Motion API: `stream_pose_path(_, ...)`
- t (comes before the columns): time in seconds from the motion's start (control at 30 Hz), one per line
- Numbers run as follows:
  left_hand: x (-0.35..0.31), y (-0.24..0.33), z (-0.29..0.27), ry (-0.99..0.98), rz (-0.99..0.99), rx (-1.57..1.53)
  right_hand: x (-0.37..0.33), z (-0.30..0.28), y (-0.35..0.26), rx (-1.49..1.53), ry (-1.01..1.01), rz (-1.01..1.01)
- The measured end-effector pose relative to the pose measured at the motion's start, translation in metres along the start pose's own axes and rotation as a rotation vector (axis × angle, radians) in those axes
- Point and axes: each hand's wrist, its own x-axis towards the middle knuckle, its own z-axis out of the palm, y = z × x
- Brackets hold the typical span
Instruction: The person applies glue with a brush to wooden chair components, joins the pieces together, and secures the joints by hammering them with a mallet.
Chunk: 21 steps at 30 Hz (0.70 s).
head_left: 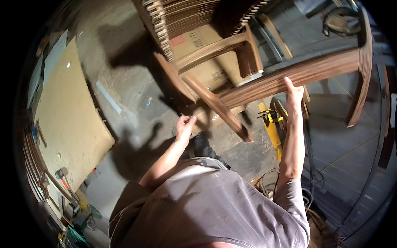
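My right hand [292, 91] grips the lower edge of a long brown wooden rail [289, 78], its thumb lying on the grained face. The rail belongs to a wooden furniture frame, with a curved crosspiece [364, 70] at its right end and a slanted crosspiece [219, 108] at its left. The frame is held tilted, its right end raised. My left hand [185, 125] is closed, fingers curled, just left of the slanted crosspiece. A gap shows between that hand and the crosspiece; whatever its fingers pinch, if anything, is hidden.
Ahead, similar wooden frames [213, 51] are stacked on a cardboard box [194, 43]. A yellow tool or clamp [271, 124] stands below the rail. At left lies a pale board [70, 120], beside a thin strip [108, 97] on the concrete floor. Cables [264, 182] coil near my right elbow.
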Motion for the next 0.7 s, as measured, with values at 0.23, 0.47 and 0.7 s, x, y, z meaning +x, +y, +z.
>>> stream_pose_path(0.23,0.0,-0.031,0.006,-0.17,-0.174,0.005,0.016,0.055,0.082,0.348,0.066,0.348)
stream_pose_path(0.47,0.043,-0.098,-0.021,0.325,0.062,0.402,0.023,0.11,0.19,0.388,0.084,0.701)
stream_pose_path(0.7,0.084,-0.129,-0.011,0.474,-0.045,0.092,0.062,0.182,0.287,0.301,-0.095,0.892)
